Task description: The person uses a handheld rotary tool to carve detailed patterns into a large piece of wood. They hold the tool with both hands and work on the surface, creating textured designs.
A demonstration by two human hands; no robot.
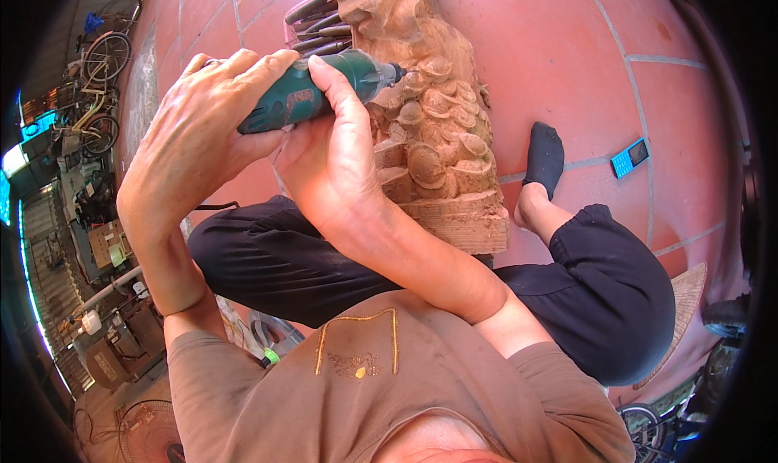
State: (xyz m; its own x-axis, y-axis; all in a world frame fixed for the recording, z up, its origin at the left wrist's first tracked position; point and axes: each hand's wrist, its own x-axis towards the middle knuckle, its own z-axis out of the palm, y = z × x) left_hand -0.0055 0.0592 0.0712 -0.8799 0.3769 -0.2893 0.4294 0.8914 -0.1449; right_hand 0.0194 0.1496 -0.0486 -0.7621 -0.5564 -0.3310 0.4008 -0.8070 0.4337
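Observation:
A green handheld rotary grinder [296, 98] is held in both hands, its grey nose pointing right toward a reddish-brown wood carving [429, 147]. My left hand [198, 119] wraps around the rear of the tool's body. My right hand [332, 151] cradles it from below, with the thumb laid along its side near the front. The dark tip [397, 74] lies over the carving's edge; I cannot tell whether it touches the wood. Rounded, coin-like shapes and folds cover the carving, which ends in a flat block base.
Several dark-handled tools [320, 29] lie beside the carving's far end. A blue keypad phone [630, 158] rests on the red tiled floor [567, 50], right of my socked foot [545, 155]. Bicycles [105, 58] stand far left, and a fan [150, 430] is at the lower left.

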